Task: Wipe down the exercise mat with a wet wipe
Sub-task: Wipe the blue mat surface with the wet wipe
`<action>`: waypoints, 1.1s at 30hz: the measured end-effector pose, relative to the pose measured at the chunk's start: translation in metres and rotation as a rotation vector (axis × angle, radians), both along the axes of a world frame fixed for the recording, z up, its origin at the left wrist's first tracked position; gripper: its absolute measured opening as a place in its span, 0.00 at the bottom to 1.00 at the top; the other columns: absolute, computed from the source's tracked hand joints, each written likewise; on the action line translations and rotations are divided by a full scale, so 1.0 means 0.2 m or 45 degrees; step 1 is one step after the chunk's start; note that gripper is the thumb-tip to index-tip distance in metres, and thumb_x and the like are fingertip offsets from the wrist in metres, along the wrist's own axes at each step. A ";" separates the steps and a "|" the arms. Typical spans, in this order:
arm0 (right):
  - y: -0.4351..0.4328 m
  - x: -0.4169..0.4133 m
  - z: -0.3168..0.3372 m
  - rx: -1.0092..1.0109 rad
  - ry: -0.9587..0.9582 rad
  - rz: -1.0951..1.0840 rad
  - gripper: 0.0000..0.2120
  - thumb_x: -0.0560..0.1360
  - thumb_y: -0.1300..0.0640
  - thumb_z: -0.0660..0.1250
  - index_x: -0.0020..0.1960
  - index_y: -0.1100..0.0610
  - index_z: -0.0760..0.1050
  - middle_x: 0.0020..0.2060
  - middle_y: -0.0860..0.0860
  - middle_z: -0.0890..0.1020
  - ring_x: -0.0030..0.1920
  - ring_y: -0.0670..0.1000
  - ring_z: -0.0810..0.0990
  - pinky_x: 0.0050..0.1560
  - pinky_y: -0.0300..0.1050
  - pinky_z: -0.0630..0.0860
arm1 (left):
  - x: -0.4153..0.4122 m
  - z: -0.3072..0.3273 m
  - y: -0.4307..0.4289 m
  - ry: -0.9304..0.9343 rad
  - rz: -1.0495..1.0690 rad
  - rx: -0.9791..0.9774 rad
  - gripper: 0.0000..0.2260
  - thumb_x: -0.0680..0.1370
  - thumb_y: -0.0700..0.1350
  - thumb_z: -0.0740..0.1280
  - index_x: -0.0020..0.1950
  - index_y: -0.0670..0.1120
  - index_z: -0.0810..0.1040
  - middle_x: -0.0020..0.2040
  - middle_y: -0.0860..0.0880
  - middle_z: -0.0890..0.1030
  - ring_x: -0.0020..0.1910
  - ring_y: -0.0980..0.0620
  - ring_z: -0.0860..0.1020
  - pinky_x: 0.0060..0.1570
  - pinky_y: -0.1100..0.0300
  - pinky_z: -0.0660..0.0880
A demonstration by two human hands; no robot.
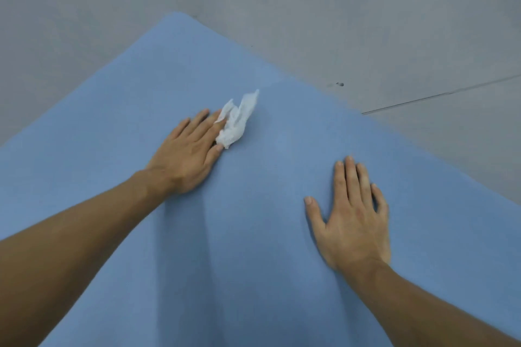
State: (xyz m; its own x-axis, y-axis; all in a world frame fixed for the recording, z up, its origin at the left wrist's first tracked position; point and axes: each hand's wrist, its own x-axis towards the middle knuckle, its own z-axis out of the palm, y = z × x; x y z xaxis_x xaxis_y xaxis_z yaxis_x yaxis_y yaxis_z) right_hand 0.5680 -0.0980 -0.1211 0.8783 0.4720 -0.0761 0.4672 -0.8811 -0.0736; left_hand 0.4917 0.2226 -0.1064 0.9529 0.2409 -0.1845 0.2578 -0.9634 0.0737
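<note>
Grey floor (366, 8) all round, blue exercise mat (253, 262) filling the near ground; right hand (353, 222) planted flat on the mat's right side, fingers straight and lightly spread; left hand (186, 155) flat near the mat's middle, fingers straight, crumpled wet wipe (235, 124) against forefinger and thumb, pinched or merely pushed, can't tell; wiping looks under way, faint darker patch toward the mat's far edge, most of the mat likely left to do
</note>
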 end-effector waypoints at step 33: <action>0.00 -0.01 0.01 0.014 -0.012 0.033 0.40 0.80 0.33 0.41 0.84 0.55 0.47 0.84 0.50 0.49 0.83 0.52 0.45 0.81 0.53 0.48 | -0.23 0.02 -0.47 0.024 -0.081 -0.095 0.32 0.83 0.63 0.40 0.85 0.52 0.51 0.84 0.57 0.44 0.83 0.55 0.41 0.81 0.50 0.42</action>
